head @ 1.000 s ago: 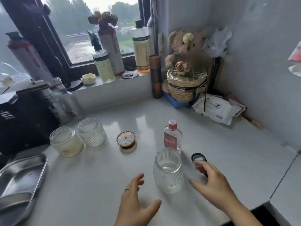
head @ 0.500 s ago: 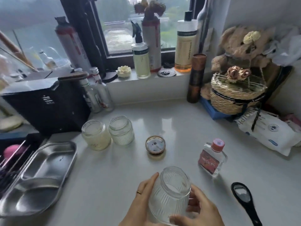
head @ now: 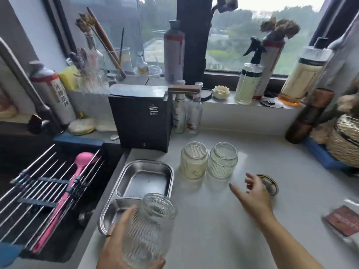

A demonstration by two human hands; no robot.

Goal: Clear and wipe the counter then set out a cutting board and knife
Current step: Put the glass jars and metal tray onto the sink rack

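My left hand [head: 116, 243] grips a clear ribbed glass jar [head: 149, 230], lifted and tilted above the near end of a steel tray [head: 169, 171] on the white counter [head: 223, 230]. My right hand [head: 252, 195] stretches out over the counter with fingers spread, partly over a round metal lid [head: 272, 188]. Two more ribbed jars stand behind: a yellowish one [head: 193, 160] and a clear one [head: 222, 160]. A small flat bottle with a red label [head: 342, 220] lies at the right edge.
A black box appliance [head: 141, 119] stands at the back. Left is a dark sink with a wire rack [head: 48, 183] and a pink utensil [head: 77, 181]. Bottles [head: 250, 80] line the window sill; a woven basket [head: 347, 140] sits at far right.
My right hand let go of the jar and reached toward the metal lid. My left hand carried the jar leftward over the steel tray. The view swung left, revealing the sink.
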